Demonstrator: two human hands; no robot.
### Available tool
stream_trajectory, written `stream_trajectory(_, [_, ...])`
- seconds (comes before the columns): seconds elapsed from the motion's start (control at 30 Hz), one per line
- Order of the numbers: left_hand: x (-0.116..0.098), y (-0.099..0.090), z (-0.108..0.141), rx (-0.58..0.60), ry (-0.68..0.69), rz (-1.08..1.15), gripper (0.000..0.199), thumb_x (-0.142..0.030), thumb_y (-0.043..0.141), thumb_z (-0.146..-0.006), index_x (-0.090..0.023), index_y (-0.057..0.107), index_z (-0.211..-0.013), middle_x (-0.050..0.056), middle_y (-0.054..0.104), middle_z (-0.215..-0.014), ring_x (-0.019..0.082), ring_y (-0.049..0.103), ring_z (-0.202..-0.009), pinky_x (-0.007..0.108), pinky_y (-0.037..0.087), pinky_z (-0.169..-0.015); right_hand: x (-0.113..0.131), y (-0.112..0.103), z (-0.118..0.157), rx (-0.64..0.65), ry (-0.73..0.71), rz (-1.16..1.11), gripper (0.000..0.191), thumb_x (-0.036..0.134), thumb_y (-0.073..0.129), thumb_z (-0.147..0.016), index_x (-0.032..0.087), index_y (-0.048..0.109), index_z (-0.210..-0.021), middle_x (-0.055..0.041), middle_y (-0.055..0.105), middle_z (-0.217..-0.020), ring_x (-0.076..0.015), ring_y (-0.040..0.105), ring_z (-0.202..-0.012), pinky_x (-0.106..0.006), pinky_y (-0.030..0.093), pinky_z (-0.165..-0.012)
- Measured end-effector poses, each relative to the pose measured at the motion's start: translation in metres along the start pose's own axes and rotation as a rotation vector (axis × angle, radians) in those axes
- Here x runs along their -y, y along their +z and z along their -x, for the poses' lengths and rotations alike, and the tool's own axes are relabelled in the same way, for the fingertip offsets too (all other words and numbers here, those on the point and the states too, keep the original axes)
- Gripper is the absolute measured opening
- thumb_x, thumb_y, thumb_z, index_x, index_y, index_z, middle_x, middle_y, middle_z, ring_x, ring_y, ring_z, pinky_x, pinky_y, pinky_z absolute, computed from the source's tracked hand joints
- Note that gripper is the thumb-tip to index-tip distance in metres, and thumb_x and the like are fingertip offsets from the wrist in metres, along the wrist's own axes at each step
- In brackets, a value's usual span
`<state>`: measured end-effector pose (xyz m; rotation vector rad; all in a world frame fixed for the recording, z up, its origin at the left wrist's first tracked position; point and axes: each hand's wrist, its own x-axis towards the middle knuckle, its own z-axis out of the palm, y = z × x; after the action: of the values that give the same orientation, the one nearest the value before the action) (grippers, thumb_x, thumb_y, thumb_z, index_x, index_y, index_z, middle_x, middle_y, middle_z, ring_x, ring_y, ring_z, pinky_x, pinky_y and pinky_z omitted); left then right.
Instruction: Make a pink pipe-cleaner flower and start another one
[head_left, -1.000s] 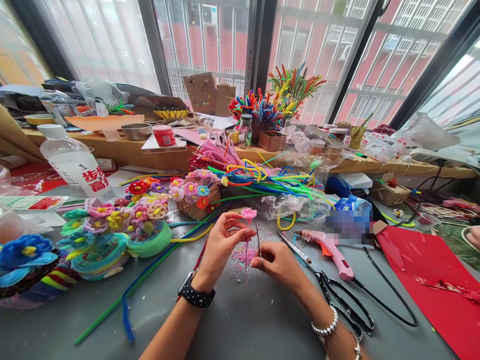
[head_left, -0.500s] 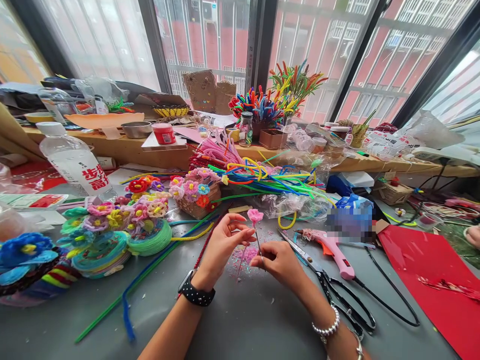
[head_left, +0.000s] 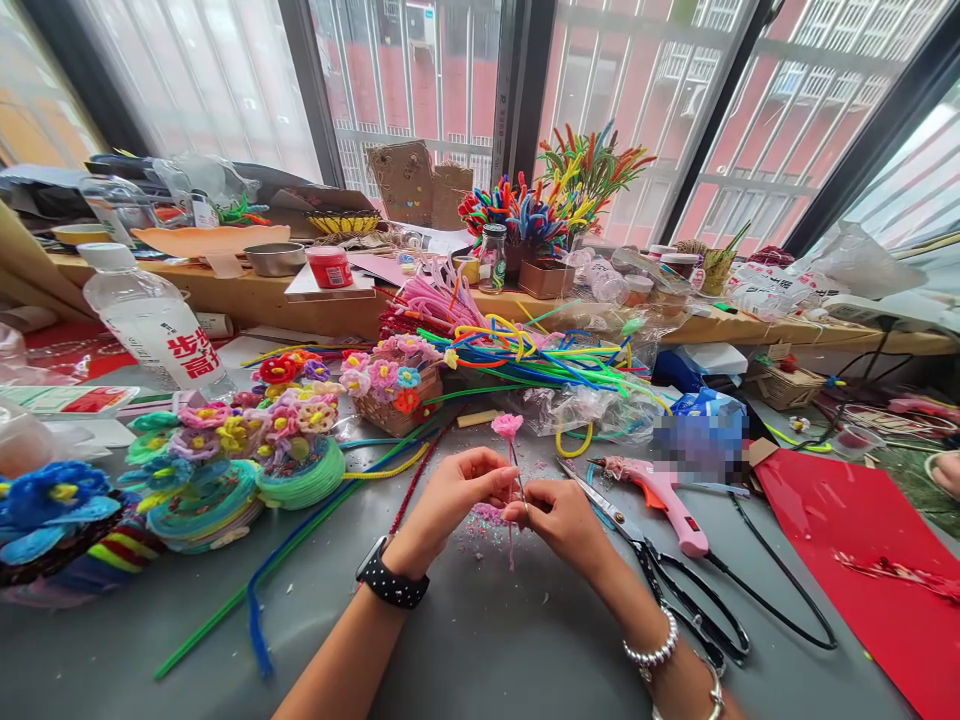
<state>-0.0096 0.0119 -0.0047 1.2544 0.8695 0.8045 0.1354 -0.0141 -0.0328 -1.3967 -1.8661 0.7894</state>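
Observation:
Over the middle of the table, my left hand [head_left: 471,487] is closed, its fingertips pinching a thin pink fuzzy strand [head_left: 512,553] that hangs down between the hands. My right hand [head_left: 559,517] is closed around the dark thin stem of a pink fuzzy flower [head_left: 507,426], held upright with its head above the fingers. Strand and stem meet or cross at the fingertips; whether one is wound on the other is too small to tell. Below the hands lies a small heap of pink fluff [head_left: 487,514] with glittery bits.
Open scissors [head_left: 622,520] and a pink glue gun [head_left: 671,500] lie right of my hand. Red sheets [head_left: 847,560] are farther right. Pipe-cleaner flower pots [head_left: 300,470] and a water bottle [head_left: 154,320] stand left. Behind lies a pile of coloured pipe cleaners [head_left: 525,350].
My left hand has lowered and moved right, bringing the pink strand against the flower's stem near my right fingertips. The flower head has turned slightly and shifted a little left.

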Motion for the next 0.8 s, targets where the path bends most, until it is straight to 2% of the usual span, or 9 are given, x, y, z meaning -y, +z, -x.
stream_trajectory(0.2, [-0.0003,-0.001,-0.0003,0.038,0.011,-0.001,0.022,-0.033,0.059,-0.067,-0.012,0.055,-0.065,0.001,0.059,-0.059,0.009,0.05,-0.054,0.022,0.039,-0.055,-0.0017,-0.0003,0.0005,0.019,-0.028,0.019,0.052,0.06,0.044,-0.069,0.015,0.044,-0.044,0.0052,0.03,-0.043,-0.0066,0.025,-0.044,-0.021,0.019,-0.041])
stream_trajectory(0.5, [-0.0023,-0.0027,0.0004,0.017,0.015,-0.009,0.02,-0.031,0.059,-0.067,-0.012,0.056,-0.063,0.0,0.058,-0.059,0.008,0.048,-0.054,0.021,0.038,-0.055,-0.0036,0.0001,-0.0018,-0.101,-0.033,0.068,0.053,0.058,0.045,-0.069,0.016,0.035,-0.038,0.0052,0.031,-0.039,-0.0065,0.027,-0.041,-0.021,0.021,-0.042])
stream_trajectory(0.8, [0.0006,-0.0037,-0.0006,0.057,-0.008,0.038,0.021,-0.031,0.059,-0.068,-0.012,0.056,-0.062,-0.001,0.055,-0.056,0.007,0.046,-0.053,0.02,0.036,-0.053,-0.0063,0.0049,-0.0021,-0.045,-0.034,0.035,0.056,0.065,0.04,-0.067,0.016,0.038,-0.041,0.005,0.029,-0.041,-0.007,0.026,-0.042,-0.021,0.02,-0.041])
